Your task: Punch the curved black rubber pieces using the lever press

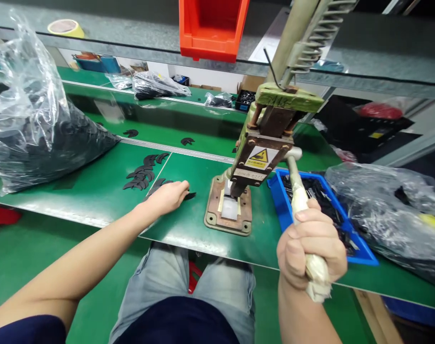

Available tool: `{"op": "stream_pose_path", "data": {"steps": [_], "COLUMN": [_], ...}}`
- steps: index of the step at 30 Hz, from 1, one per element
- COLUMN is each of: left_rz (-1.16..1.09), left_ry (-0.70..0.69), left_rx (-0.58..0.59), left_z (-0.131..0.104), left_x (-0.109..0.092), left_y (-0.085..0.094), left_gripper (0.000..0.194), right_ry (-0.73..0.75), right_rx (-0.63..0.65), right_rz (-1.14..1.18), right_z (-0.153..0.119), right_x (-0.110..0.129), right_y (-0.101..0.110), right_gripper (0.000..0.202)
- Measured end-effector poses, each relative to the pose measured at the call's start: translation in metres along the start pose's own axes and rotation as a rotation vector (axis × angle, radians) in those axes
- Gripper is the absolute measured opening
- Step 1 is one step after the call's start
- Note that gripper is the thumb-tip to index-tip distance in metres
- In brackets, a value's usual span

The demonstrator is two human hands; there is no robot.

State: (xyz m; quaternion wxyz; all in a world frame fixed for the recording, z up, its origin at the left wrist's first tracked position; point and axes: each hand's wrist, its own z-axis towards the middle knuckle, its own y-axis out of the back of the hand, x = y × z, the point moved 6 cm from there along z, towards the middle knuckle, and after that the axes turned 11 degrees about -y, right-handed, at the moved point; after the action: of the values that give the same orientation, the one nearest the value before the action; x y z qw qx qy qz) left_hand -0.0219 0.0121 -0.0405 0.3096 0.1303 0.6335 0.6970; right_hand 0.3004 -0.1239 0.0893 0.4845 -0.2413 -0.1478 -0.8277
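Observation:
My right hand [312,243] is wrapped round the tape-covered lever [299,191] of a green hand press [265,138]. A pale block [229,208] sits on the press's base plate [213,205], under the ram. To the left of the press, my left hand [169,197] is closed on a small black curved piece [190,196], whose end sticks out past the fingertips. Just beyond that hand lies a loose group of similar black curved pieces [140,177] on the green bench. Part of the group is hidden behind the hand.
A clear bag of dark parts [41,138] stands at left. Right of the press are a blue tray [281,203] of black parts and another plastic bag [392,205]. An orange bin [213,48] and a tape roll [66,28] are on the shelf above. More pieces [187,141] lie on the green surface behind.

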Motion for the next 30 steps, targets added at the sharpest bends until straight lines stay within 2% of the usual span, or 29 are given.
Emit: {"op": "stream_pose_path", "data": {"steps": [2,5,9,12,15,17,19,21,23,27,30], "left_rz": [-0.045,-0.198,-0.454,-0.460,-0.270,-0.149,-0.106,-0.152,-0.287,-0.730,-0.935], "left_ry": [-0.062,-0.084,0.133,0.244,0.119,-0.036,-0.153,-0.195,-0.125,0.177,0.272], "left_rx": [0.012,-0.048,-0.185,-0.243,-0.204,-0.096,0.028,0.073,0.014,-0.182,-0.203], "left_z": [0.008,0.018,0.025,0.027,0.031,0.034,0.034,0.035,0.037,0.037,0.034], "left_x": [-0.015,-0.031,-0.025,-0.011,-0.006,-0.010,-0.017,-0.024,-0.024,-0.010,-0.006], "left_y": [-0.006,-0.018,-0.040,-0.041,-0.020,-0.008,-0.004,-0.006,-0.014,-0.047,-0.064], "left_gripper": [0.014,0.010,0.020,0.016,0.015,0.018,0.020,0.020,0.018,0.025,0.032], "right_ry": [-0.003,-0.012,0.006,0.010,0.006,0.018,0.030,0.021,0.010,0.023,0.007], "right_rx": [-0.020,-0.033,-0.027,-0.033,-0.016,-0.010,-0.014,-0.023,-0.025,-0.022,-0.013], "right_rz": [0.005,0.011,0.013,0.009,0.033,0.060,0.076,0.075,0.073,0.077,0.062], "right_z": [-0.001,-0.002,-0.003,-0.003,-0.003,-0.004,-0.004,-0.004,-0.004,-0.004,-0.004], "right_x": [0.001,0.001,0.000,-0.001,-0.003,-0.003,-0.003,-0.003,-0.003,-0.001,-0.002], "right_y": [0.000,-0.001,0.000,0.001,0.001,0.002,0.001,0.000,-0.001,0.000,0.002], "right_gripper": [0.020,0.021,0.024,0.023,0.022,0.022,0.021,0.020,0.020,0.021,0.020]}}
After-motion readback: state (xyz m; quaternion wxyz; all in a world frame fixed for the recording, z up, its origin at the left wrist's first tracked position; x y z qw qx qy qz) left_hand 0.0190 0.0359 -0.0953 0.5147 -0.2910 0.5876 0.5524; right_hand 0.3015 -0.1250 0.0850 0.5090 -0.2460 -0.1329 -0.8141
